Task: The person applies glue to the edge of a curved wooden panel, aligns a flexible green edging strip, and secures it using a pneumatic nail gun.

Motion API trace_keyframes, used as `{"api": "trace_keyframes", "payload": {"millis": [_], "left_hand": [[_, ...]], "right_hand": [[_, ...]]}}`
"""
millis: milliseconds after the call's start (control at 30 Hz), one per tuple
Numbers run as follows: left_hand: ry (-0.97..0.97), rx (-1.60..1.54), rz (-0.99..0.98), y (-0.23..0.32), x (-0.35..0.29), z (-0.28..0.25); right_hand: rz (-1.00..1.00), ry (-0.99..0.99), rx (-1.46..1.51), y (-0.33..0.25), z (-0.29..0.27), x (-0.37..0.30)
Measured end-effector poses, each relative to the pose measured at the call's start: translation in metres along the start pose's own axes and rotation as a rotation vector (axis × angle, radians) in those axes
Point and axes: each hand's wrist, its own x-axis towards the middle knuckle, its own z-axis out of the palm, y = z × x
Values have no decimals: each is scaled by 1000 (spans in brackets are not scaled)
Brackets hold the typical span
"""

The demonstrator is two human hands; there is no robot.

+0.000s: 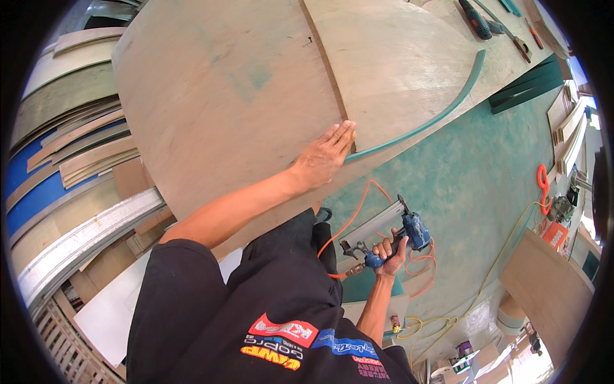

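Note:
My left hand (323, 157) lies flat on the plywood sheet (211, 96), fingers stretched out and close together. Its fingertips touch the lower end of a narrow brown wooden strip (325, 64), where a curved green-edged strip (441, 118) also ends. Off the table edge, my right hand (391, 253) grips the handle of a blue nail gun (417, 232) with a long grey magazine. An orange air hose (350, 221) runs from the gun's handle end.
On the table's far right lie a cordless drill (474, 19) and an orange-handled tool (535, 35). Stacked boards (77, 109) and a pale metal beam (83, 246) stand at the left. A yellow hose (492, 278) crosses the green-stained floor (473, 173).

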Motion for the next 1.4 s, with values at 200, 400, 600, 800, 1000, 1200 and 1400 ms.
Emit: {"api": "trace_keyframes", "payload": {"millis": [200, 400, 600, 800, 1000, 1200, 1400], "left_hand": [[41, 71, 19, 0, 7, 11], [-15, 85, 16, 3, 7, 8], [37, -92, -55, 5, 5, 3], [26, -54, -27, 7, 6, 7], [-13, -49, 11, 7, 8, 7], [-73, -195, -30, 0, -2, 0], [-252, 36, -2, -22, -3, -30]], "right_hand": [[44, 24, -12, 10, -14, -13], [97, 30, -126, 12, -3, -18], [142, 30, -164, 3, 8, -9], [136, 15, -173, 0, 11, 0], [83, -93, -30, 14, 28, -4], [0, -141, 51, 46, 68, 24], [-60, -81, 159, 98, 95, 51]]}}
